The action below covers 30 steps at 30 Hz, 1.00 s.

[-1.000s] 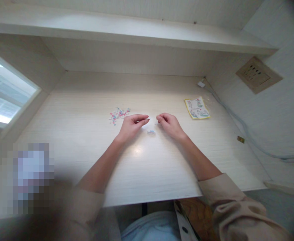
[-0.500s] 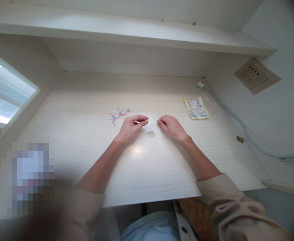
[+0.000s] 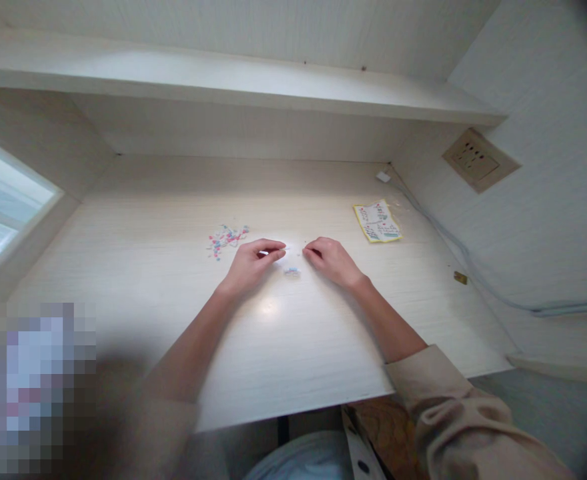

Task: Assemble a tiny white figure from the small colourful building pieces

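My left hand (image 3: 256, 261) is closed in a pinch, with a tiny pale piece showing at its fingertips, too small to name. A short gap away, my right hand (image 3: 331, 258) is also pinched, and whatever its fingertips hold is hidden. Both hands are just above the pale desk (image 3: 293, 347). On the desk between and slightly below them lies a small cluster of white and blue pieces (image 3: 292, 271). Up and left of my left hand, a loose pile of small pink, blue and white pieces (image 3: 227, 239) is spread out.
A yellow-edged printed sheet (image 3: 377, 221) lies right of my right hand. Grey cables (image 3: 466, 250) run along the right wall under a socket panel (image 3: 481, 160). A small brown metal piece (image 3: 460, 277) sits near them. A shelf (image 3: 253, 93) overhangs the back.
The whole view has shifted, so desk and hands appear slightly lower and further left. Both hands keep their pinches, with little visible movement against the desk.
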Motion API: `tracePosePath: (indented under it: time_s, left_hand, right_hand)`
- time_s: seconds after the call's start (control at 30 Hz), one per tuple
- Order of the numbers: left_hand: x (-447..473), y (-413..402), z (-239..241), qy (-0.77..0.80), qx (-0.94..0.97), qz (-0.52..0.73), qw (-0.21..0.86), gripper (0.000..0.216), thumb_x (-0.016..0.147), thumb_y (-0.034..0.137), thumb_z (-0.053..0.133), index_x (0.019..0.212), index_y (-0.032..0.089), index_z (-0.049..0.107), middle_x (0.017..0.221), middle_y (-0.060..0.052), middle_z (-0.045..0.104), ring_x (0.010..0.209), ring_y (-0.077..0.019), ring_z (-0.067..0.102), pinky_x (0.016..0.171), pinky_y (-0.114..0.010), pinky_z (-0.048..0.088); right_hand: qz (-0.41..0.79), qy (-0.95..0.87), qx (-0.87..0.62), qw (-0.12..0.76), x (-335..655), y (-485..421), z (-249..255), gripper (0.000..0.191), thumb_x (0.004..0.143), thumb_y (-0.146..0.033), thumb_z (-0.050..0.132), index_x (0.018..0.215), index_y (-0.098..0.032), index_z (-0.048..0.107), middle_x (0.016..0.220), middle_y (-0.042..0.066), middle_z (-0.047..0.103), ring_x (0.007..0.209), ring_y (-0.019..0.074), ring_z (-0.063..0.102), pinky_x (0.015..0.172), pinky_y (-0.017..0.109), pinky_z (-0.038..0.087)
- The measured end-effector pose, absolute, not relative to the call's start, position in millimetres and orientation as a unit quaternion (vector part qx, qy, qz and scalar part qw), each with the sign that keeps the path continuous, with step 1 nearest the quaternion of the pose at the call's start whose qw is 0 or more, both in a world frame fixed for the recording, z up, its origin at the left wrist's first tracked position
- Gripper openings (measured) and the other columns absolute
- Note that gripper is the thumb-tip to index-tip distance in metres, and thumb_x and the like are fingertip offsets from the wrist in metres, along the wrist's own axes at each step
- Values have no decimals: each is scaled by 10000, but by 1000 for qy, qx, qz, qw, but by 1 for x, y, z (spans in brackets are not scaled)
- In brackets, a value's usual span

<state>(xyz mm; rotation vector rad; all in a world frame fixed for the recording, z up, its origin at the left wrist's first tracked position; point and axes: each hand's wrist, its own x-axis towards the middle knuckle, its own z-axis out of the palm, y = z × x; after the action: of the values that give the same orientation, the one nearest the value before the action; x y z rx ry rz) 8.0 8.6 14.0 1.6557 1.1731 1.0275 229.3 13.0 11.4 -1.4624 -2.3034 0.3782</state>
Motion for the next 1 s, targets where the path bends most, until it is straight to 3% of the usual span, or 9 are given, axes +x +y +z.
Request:
tracePosePath:
  time_s: [0.43,1.0]
  left_hand:
    - [9,9,12,464,655,418,425,296,776,444,685,929,199,754,950,-82,743,857,-200,664,748,-287,495]
    - [8,10,12,470,657,412,422,302,782,437,683,935,185,752,948,-79,745,845,-199,666,744,-283,502]
  right_hand:
    - [66,-830,-530,159,230,12,10,311,970,-217,404,929,-137,702,919,128,660,913,215,587,873,315,422]
    - [105,-819,-520,217,231,13,5,211,930,-194,502,913,-145,707,933,102,660,917,193,609,881,293,461]
